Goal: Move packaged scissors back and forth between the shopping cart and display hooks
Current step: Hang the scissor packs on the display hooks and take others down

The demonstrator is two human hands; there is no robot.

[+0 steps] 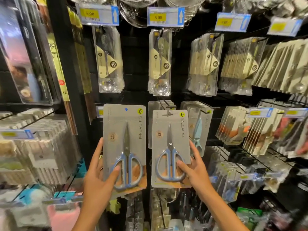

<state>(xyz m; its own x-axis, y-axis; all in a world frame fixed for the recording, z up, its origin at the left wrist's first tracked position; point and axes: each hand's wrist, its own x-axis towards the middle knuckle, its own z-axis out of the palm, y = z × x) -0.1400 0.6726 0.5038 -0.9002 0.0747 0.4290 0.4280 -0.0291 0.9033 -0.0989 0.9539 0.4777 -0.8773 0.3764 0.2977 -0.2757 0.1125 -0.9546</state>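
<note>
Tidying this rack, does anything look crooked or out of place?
Nothing damaged. The right scissors pack, gripped by the right hand, sits level at its hook. The left scissors pack in the left hand tilts slightly, unhooked.

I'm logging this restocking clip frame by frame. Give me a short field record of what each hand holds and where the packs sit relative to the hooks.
left hand: grips left scissors pack at its lower edge, thumb on the front
right hand: grips right scissors pack at its lower right
left pack: held in front of the display, not clearly on a hook
right pack: hang hole close to display hook; whether threaded, cannot tell
behind right pack: more grey packs hanging
cart: not in view
</note>
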